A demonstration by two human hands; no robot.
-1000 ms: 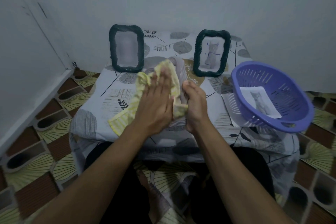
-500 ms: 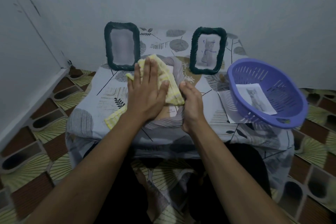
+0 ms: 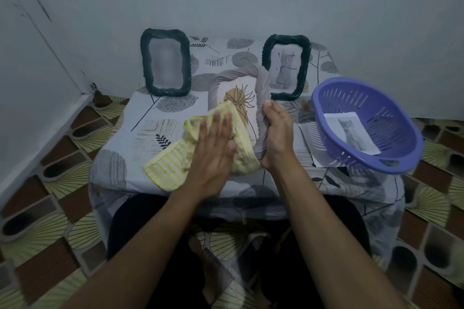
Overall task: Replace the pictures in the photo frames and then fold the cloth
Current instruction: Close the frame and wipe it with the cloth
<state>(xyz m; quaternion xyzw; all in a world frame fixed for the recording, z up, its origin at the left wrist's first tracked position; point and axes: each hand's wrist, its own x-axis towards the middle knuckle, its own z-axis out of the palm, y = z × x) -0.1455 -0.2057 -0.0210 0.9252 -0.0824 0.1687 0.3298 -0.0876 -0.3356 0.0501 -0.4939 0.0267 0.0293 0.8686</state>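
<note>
Contents of the low table (image 3: 120, 158) under its grey leaf-print cover.
One dark green woven photo frame (image 3: 165, 63) upright at 11 o'clock; second dark green woven frame (image 3: 286, 66) upright at 1 o'clock; purple slotted plastic basket (image 3: 391, 118) at 3 o'clock, over a white paper sheet (image 3: 307, 133); yellow striped cloth (image 3: 168, 165) at 8 o'clock; grey woven photo frame (image 3: 237, 74) at centre, foot hidden.

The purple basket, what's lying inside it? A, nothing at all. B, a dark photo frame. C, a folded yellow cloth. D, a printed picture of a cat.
D: a printed cat picture lies in the purple basket; the yellow cloth is outside it, under the left hand, against the grey frame that the right hand grips.
</note>
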